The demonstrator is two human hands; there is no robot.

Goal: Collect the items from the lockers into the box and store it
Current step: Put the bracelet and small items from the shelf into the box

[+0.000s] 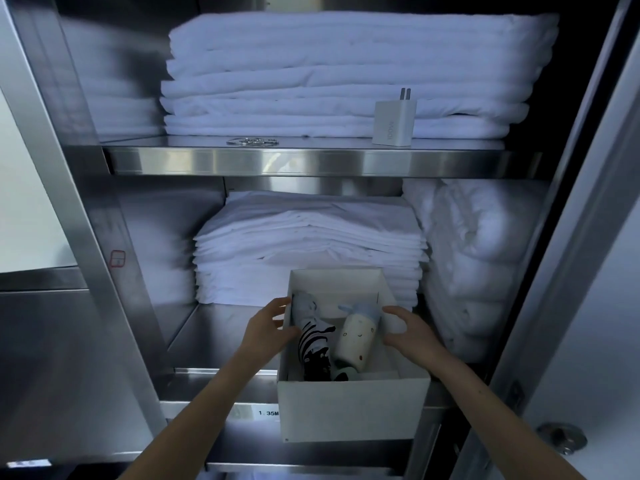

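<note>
A white open box [349, 410] rests on the lower steel shelf [221, 341], its front overhanging the shelf edge. Inside lie a black-and-white striped sock [313, 344] and a cream bottle with a blue cap [356, 336]. My left hand [268, 325] curls over the box's left wall. On the other side, my right hand [410, 336] cups the right wall, fingers spread over the rim. A white plug charger [394, 123] stands on the upper shelf [311, 161], and a set of metal key rings [252, 142] lies near that shelf's front edge.
Folded white linen [346, 74] fills the upper shelf behind the charger. Another linen stack [308, 247] sits right behind the box, with rolled white bedding [474, 268] to its right. Steel cabinet posts frame both sides, and the door [588, 306] hangs ajar at right.
</note>
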